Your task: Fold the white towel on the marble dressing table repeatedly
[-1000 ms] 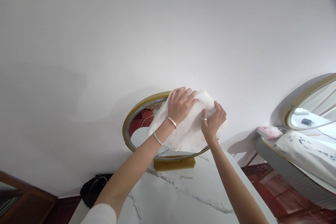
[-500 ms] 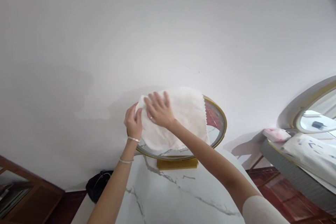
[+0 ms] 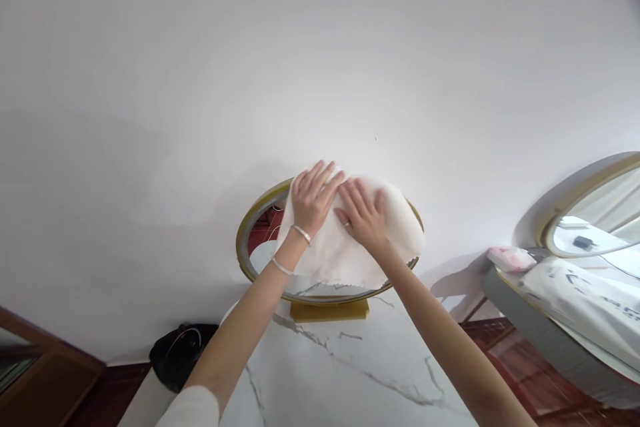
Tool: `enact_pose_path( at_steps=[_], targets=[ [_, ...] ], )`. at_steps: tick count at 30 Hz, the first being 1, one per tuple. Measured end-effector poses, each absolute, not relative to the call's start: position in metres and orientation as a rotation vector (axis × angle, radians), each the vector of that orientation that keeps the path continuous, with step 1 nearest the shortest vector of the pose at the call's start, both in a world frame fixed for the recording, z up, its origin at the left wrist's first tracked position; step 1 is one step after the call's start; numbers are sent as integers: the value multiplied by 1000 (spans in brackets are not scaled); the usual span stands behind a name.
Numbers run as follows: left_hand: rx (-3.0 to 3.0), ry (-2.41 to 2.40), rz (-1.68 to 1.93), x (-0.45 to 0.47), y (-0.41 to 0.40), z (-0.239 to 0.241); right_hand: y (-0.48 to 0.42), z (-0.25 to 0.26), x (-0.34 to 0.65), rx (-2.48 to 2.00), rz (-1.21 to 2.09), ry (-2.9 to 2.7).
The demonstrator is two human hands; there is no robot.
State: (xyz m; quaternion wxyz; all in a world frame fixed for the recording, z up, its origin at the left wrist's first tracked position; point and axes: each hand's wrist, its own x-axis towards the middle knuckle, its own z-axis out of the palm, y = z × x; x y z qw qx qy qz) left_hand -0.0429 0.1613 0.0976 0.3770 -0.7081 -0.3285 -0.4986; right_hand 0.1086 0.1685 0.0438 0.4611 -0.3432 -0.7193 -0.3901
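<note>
Shifted since half a second ago: white cloth (image 3: 350,247) back across centre and right of round gold-framed mirror (image 3: 257,213); left hand (image 3: 313,197) no longer gripping cloth's left edge; right hand (image 3: 363,217) now just right of it, arms uncrossed. Both palms flat on cloth, side by side, nearly touching. Fingers (image 3: 320,177) spread wide and extended, pressing rather than gripping. Bracelets on left wrist, ring on right hand. Cloth draped over upper mirror face, lower edge hanging near gold base (image 3: 330,310). Mirror upright at far edge of marbled white table (image 3: 350,373), against white wall (image 3: 200,80). Black bag (image 3: 180,350) on floor, near left. Second gold-rimmed mirror (image 3: 595,213) far right, well apart, above white printed bag (image 3: 585,300).
</note>
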Motion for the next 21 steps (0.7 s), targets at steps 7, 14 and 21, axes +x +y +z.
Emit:
enact_pose_path(
  at_steps=[7,14,21],
  targets=[
    [-2048,-842,-1165,42,166,126,146,29,153,-1143,-818,-1235],
    [-2038,-1142,-1348,21,159,149,147,34,145,-1108,-666,-1347],
    [-1868,-1282,-1663,-71,141,138,155,86,98,-1064,-662,-1586]
  ],
)
